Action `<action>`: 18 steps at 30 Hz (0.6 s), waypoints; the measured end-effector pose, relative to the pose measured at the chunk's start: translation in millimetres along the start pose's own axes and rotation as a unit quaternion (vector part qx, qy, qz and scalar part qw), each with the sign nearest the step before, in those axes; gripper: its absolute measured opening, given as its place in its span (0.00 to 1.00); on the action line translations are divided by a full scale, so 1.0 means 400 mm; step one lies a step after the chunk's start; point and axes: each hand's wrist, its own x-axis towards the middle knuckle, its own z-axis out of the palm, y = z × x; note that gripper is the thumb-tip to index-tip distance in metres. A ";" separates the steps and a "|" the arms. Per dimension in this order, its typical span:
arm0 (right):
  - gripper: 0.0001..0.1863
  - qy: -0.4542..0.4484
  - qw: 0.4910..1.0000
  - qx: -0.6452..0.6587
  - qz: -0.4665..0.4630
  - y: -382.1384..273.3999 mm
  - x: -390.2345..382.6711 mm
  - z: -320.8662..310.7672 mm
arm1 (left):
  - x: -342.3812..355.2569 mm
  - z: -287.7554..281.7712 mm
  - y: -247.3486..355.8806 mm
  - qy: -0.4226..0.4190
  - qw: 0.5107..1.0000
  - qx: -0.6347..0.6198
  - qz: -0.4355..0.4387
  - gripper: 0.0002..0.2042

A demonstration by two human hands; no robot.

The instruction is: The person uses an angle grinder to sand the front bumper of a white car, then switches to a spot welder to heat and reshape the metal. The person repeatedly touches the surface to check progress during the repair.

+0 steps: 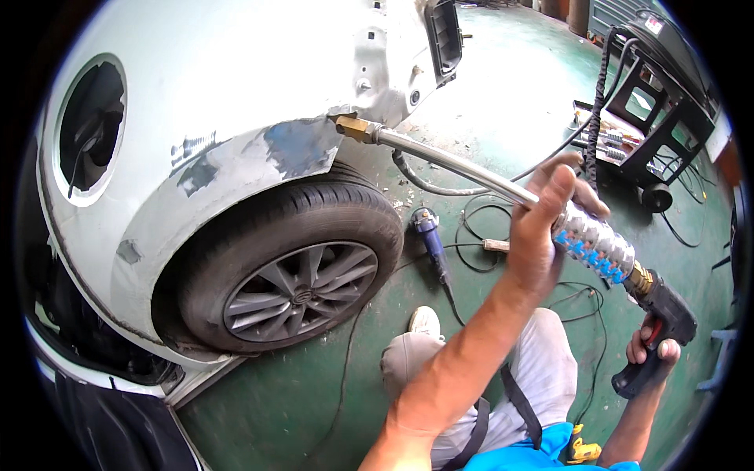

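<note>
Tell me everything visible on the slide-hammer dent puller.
The slide-hammer dent puller slants from upper left to lower right. Its brass-coloured tip sits at the scraped wheel-arch panel; exact contact is unclear. Then come a shiny, metal-looking rod, a ribbed silver sleeve with blue patches, a brass-coloured fitting and a black pistol grip with red trigger. The left hand wraps around where rod meets sleeve; the right hand holds the grip.

Free room between left grip [554, 206] and black rubber tyre [314, 216]; purple cylindrical grinder [430, 239], black cord [454, 304] obstruct green floor [475, 292] below.
</note>
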 end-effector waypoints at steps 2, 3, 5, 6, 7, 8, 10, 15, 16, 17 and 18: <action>0.32 0.016 1.000 -0.004 -0.010 -0.006 -0.002 0.002 | 0.048 -0.019 0.065 0.107 0.991 -0.078 0.019 0.20; 0.33 0.028 0.999 0.003 -0.018 -0.005 -0.009 0.004 | 0.068 -0.035 0.147 0.143 0.987 -0.049 0.061 0.22; 0.35 0.034 0.999 0.011 -0.025 0.000 -0.011 0.010 | 0.112 -0.093 0.289 0.132 0.970 -0.039 0.203 0.25; 0.35 0.029 0.999 0.008 -0.023 0.001 -0.006 0.013 | 0.113 -0.054 0.340 0.216 0.944 -0.085 0.234 0.27; 0.35 0.026 0.999 0.003 -0.020 0.002 -0.002 0.012 | 0.116 -0.101 0.367 0.175 0.965 -0.052 0.190 0.28; 0.35 0.013 1.000 -0.003 -0.021 0.003 0.001 0.008 | 0.129 -0.140 0.370 0.109 0.974 -0.077 0.181 0.28; 0.33 -0.026 0.998 -0.041 -0.030 -0.007 -0.004 -0.020 | 0.144 -0.155 0.360 -0.008 0.971 -0.180 0.155 0.28; 0.31 -0.161 0.959 -0.219 -0.077 -0.018 -0.017 -0.076 | 0.161 -0.158 0.332 -0.180 0.910 -0.353 0.120 0.24; 0.31 -0.156 0.960 -0.221 -0.078 -0.014 -0.020 -0.079 | 0.159 -0.158 0.341 -0.134 0.930 -0.318 0.123 0.25; 0.33 -0.126 0.973 -0.183 -0.062 -0.013 -0.025 -0.081 | 0.155 -0.156 0.353 -0.088 0.947 -0.282 0.126 0.27; 0.34 -0.102 0.984 -0.137 -0.043 -0.004 -0.022 -0.069 | 0.128 -0.115 0.394 0.100 0.975 -0.113 0.166 0.26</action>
